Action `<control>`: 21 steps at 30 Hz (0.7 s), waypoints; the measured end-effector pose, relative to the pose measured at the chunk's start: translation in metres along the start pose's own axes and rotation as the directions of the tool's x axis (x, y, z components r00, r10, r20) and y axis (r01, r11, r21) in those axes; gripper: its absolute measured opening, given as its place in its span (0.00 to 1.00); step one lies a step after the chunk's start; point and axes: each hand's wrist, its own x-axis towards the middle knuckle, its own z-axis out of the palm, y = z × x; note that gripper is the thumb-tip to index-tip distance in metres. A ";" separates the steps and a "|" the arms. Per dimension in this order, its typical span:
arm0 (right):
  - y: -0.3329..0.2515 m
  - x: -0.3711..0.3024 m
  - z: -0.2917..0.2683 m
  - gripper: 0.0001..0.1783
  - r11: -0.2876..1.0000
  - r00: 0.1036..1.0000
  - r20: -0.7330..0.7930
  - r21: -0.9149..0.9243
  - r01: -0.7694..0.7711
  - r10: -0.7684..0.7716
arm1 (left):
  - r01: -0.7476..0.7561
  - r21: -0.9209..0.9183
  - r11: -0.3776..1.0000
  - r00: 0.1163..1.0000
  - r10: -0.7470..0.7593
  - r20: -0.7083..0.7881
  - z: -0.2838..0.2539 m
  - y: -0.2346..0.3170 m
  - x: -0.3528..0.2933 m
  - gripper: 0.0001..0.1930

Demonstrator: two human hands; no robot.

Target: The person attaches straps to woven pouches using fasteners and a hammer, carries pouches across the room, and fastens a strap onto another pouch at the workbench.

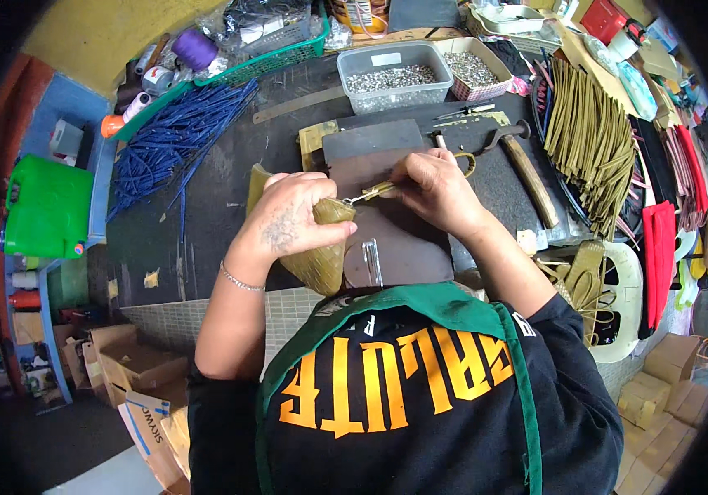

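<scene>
My left hand (292, 216) grips an olive-green textured leather piece (319, 254) and holds it over the near edge of a dark brown work slab (403, 239). My right hand (435, 191) pinches a small olive strap with a metal clasp (365, 195) at the top of that leather piece. Both hands meet at the strap. A small metal fitting (372, 261) lies on the slab just below the hands. A wooden-handled hammer (529, 175) rests to the right of my right hand.
A clear tub of small metal parts (394, 78) and a basket of more (471, 69) stand at the back. Blue cords (174, 136) lie at left, olive strips (587, 132) at right. A green container (47, 206) sits far left. Cardboard boxes (135, 379) are below.
</scene>
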 end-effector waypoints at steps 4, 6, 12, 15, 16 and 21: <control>-0.005 -0.001 0.000 0.10 0.998 0.999 0.004 0.040 0.046 -0.046 | -0.005 -0.150 0.989 0.996 0.018 0.090 -0.004 -0.015 -0.002 0.16; -0.005 0.001 -0.004 0.10 0.996 0.994 0.079 0.052 0.074 -0.078 | 0.136 -0.258 0.956 0.951 -0.054 0.304 -0.010 -0.023 0.000 0.17; -0.023 -0.007 -0.001 0.09 1.000 0.955 0.296 0.024 0.020 -0.026 | 0.716 -0.518 0.468 0.669 -0.249 0.700 0.018 -0.053 -0.031 0.22; -0.021 -0.003 -0.001 0.11 0.998 0.922 0.386 -0.057 -0.015 0.036 | 0.768 -0.615 0.182 0.639 -0.135 0.758 0.037 -0.064 -0.037 0.20; -0.020 0.002 -0.007 0.10 0.991 0.916 0.391 -0.127 -0.042 0.089 | 0.736 -0.653 0.179 0.677 -0.224 0.701 0.041 -0.063 -0.034 0.18; -0.006 0.015 -0.011 0.09 0.971 0.888 0.448 -0.240 0.011 0.100 | 0.520 -0.418 0.745 0.782 -0.220 0.582 0.018 -0.074 0.005 0.13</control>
